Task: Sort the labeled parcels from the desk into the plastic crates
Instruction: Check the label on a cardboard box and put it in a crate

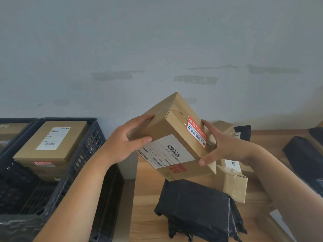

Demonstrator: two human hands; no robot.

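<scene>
Cardboard box [172, 137], tilted with its long axis slanting up and away, is held in the air over the desk's [148, 193] left edge. Left hand [125, 139] clasps its left end, right hand [215, 145] its right side, fingers wrapped on cardboard. Black crate [83, 147], already holding boxes, sits just beyond the left hand.

You have two hands, left [122, 142] and right [225, 145], on one tilted cardboard box [167, 135]. Two dark plastic crates [83, 151] [10, 123] stand at your left; the nearer holds at least two stacked boxes [50, 142]. On the wooden desk [146, 198] lie roughly three more cardboard parcels [234, 184] and about four black poly mailers [195, 205].
</scene>
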